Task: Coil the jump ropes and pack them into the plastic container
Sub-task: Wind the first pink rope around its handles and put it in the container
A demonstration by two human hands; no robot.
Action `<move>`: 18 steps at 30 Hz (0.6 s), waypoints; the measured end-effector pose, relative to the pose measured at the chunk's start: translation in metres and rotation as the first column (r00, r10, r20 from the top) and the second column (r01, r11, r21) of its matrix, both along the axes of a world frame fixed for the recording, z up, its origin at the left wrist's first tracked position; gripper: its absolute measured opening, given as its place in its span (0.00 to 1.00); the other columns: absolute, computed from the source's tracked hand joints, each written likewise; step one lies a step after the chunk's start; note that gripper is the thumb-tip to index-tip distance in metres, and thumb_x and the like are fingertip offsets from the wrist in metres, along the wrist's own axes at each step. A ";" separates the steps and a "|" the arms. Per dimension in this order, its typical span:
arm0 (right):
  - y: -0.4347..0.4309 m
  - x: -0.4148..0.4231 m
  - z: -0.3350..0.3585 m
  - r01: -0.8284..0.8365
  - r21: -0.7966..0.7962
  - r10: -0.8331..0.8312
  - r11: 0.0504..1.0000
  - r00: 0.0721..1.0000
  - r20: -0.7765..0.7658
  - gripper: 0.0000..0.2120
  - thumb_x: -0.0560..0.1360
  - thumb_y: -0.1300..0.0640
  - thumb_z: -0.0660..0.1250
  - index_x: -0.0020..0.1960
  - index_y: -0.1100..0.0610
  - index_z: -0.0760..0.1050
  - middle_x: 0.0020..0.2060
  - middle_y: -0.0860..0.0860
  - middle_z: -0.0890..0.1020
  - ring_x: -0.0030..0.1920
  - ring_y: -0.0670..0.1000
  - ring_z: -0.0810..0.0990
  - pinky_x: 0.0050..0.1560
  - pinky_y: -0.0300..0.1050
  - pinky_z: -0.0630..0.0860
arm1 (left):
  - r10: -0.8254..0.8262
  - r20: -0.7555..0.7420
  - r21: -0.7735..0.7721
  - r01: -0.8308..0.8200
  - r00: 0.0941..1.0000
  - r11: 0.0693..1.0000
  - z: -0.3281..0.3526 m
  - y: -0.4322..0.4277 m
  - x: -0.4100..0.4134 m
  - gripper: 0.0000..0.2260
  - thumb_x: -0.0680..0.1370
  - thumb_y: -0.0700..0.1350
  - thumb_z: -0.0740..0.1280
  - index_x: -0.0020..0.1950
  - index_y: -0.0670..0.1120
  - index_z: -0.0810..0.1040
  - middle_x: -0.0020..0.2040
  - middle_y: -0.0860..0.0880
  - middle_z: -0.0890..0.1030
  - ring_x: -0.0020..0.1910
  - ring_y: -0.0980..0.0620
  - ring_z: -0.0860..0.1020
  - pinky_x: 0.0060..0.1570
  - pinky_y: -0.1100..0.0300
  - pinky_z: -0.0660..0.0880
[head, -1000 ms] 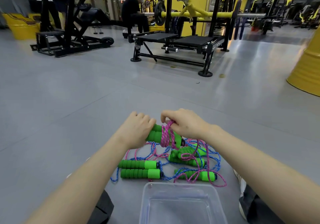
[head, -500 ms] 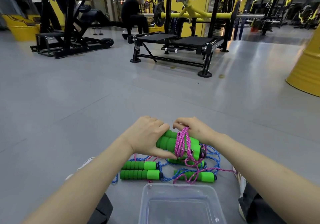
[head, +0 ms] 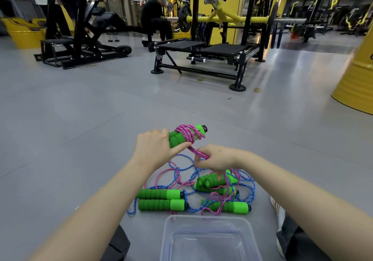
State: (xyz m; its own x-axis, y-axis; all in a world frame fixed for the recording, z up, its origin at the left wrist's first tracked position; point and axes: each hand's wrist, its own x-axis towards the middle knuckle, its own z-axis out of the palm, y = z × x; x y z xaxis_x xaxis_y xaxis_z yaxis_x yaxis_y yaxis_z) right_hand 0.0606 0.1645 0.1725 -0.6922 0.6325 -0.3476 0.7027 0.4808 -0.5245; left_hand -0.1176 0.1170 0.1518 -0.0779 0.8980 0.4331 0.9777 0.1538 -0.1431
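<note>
My left hand point(head: 155, 149) grips a pair of green foam handles point(head: 177, 138) held together, with pink rope point(head: 188, 134) wound around them several turns. My right hand point(head: 215, 157) pinches the loose pink rope just below the bundle, and the rope runs taut from it to the handles. On the grey floor beneath lies a tangle of blue and pink ropes point(head: 181, 171) with more green handles point(head: 160, 199). A clear plastic container point(head: 207, 238) stands at the bottom centre with nothing in it.
My knees in dark trousers point(head: 118, 246) flank the container, and a striped shoe point(head: 279, 210) sits at the right. A black weight bench frame point(head: 203, 58) stands further away, a yellow drum point(head: 357, 74) at the right. A person sits far behind.
My left hand raised the handle bundle higher and tilted it up. My right hand dropped below the bundle, drawing the pink rope down for another turn.
</note>
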 end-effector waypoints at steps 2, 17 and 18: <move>0.003 0.003 0.011 -0.045 0.056 0.042 0.997 0.998 0.044 0.09 0.75 0.62 0.58 0.49 0.54 0.75 0.32 0.49 0.67 0.28 0.47 0.70 0.27 0.37 0.76 | 0.003 -0.044 -0.023 -0.004 0.999 1.000 0.000 -0.001 -0.005 0.32 0.70 0.74 0.48 0.46 0.47 0.71 0.45 0.47 0.80 0.44 0.47 0.79 0.33 0.58 0.63; 0.024 0.007 0.002 0.056 0.358 0.049 0.932 0.959 -0.278 0.16 0.76 0.67 0.55 0.57 0.56 0.77 0.41 0.48 0.81 0.40 0.45 0.72 0.40 0.36 0.64 | -0.366 -0.146 -0.205 0.334 0.919 0.920 0.003 -0.009 0.003 0.36 0.62 0.79 0.44 0.43 0.48 0.68 0.42 0.50 0.77 0.42 0.48 0.77 0.36 0.58 0.62; 0.025 0.009 -0.001 0.053 0.342 0.051 0.938 0.956 -0.289 0.15 0.78 0.65 0.55 0.60 0.56 0.76 0.48 0.48 0.80 0.47 0.45 0.73 0.44 0.36 0.64 | -0.391 -0.121 -0.185 0.366 0.913 0.912 0.004 -0.010 0.004 0.39 0.62 0.79 0.40 0.43 0.47 0.69 0.40 0.50 0.77 0.41 0.48 0.77 0.35 0.58 0.62</move>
